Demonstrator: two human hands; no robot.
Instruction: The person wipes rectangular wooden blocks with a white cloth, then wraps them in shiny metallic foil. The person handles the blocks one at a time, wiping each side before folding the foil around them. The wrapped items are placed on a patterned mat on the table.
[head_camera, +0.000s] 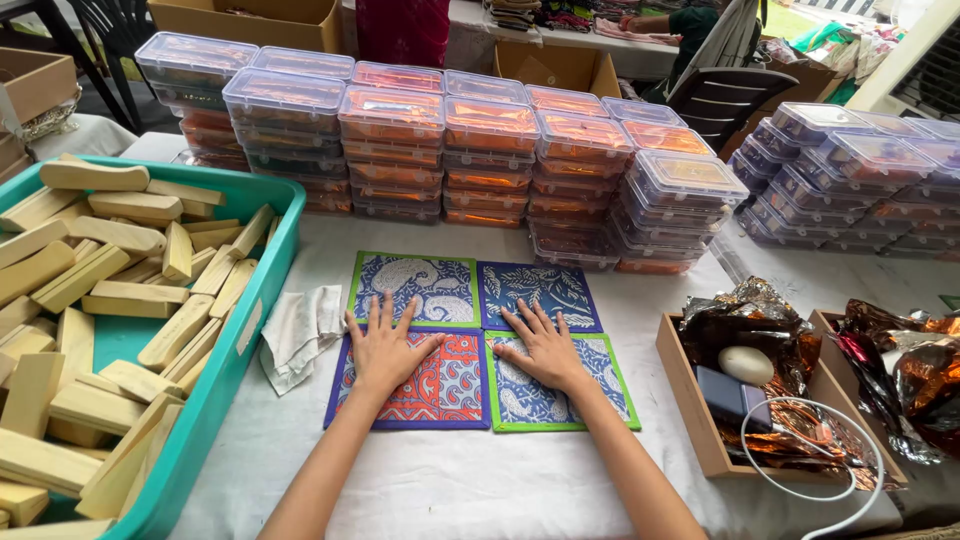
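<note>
Four square patterned fabric mats lie in a two-by-two block on the white table. My left hand (385, 345) rests flat, fingers spread, on the red and blue mat (450, 390) at the lower left. Flat on the blue mat with the green border (590, 385) at the lower right lies my right hand (540, 345). Behind them are a green-edged blue mat (420, 285) and a dark blue leaf-patterned mat (545, 290). Neither hand holds anything.
A teal crate (270, 290) full of pale wooden blocks stands at the left, a crumpled white cloth (300, 330) beside it. Stacks of clear lidded boxes (470, 150) line the back and right. A wooden tray (690, 410) with foil, a white oval object and a white cable sits at the right.
</note>
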